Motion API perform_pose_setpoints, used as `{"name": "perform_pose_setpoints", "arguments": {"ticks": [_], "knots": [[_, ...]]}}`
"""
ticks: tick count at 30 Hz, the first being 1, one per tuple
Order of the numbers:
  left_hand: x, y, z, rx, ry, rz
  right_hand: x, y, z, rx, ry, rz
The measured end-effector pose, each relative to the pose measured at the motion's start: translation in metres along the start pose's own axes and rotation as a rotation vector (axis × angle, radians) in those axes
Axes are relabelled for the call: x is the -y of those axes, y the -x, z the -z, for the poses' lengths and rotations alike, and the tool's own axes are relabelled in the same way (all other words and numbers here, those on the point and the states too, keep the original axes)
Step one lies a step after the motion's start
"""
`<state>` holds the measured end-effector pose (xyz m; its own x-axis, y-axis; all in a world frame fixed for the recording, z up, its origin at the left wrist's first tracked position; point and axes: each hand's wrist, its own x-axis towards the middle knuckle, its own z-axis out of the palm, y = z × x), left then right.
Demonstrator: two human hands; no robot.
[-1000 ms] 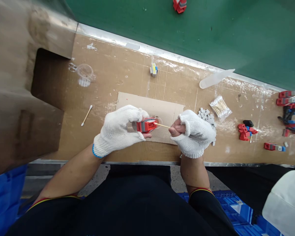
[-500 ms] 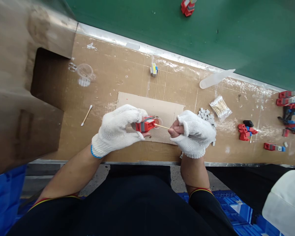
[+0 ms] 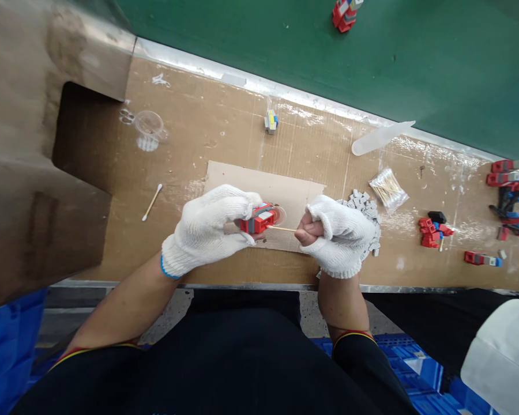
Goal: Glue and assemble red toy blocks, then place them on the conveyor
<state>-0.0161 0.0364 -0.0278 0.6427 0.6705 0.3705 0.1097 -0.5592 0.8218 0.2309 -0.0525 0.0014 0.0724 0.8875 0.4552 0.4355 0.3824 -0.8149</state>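
My left hand (image 3: 214, 222), in a white knit glove with bare fingertips, is closed around a red and grey plastic toy part (image 3: 258, 219). Its hollow end faces right. Between the thumb and fingers of my right hand (image 3: 337, 236), gloved the same way, is a cotton swab (image 3: 283, 229). The swab's tip meets the lower edge of the toy part's open end. Just behind the part, a small clear round dish (image 3: 279, 215) rests on a flat cardboard piece (image 3: 237, 176). A heap of small grey pieces (image 3: 365, 207) lies beside my right hand, partly hidden by it.
A bag of swabs (image 3: 388, 189), a translucent plastic strip (image 3: 380, 138) and red toy parts (image 3: 432, 230) lie to the right. A loose swab (image 3: 152, 202) and a cardboard box (image 3: 82, 190) are at left. Behind runs a green surface (image 3: 259, 34). Someone's white cap (image 3: 506, 351) shows lower right.
The swab tip has moved slightly down and left along the toy part's open end. The red toy on the green surface has shifted a little to the right.
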Motion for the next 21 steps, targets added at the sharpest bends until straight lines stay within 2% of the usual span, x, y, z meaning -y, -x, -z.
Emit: {"name": "perform_pose_setpoints", "arguments": {"ticks": [5,9,11,16,21], "knots": [[0.0035,0.002,-0.0026,-0.02,0.044,-0.035,0.0002,0.0042,-0.0035,-0.004,-0.127,-0.018],[0.0042,0.0008,-0.0033,0.017,0.037,0.02,0.0001,0.004,-0.0053,0.001,-0.131,-0.021],[0.0025,-0.0006,-0.0026,0.035,0.041,0.051,-0.0003,0.0026,-0.0053,-0.009,-0.12,-0.01],[-0.0015,-0.0036,0.0009,0.017,0.039,0.013,-0.0002,-0.0023,-0.0039,-0.076,-0.058,0.03],[-0.0023,-0.003,0.0022,0.056,0.033,0.097,0.0008,-0.0051,-0.0009,-0.062,0.03,0.011]]}}
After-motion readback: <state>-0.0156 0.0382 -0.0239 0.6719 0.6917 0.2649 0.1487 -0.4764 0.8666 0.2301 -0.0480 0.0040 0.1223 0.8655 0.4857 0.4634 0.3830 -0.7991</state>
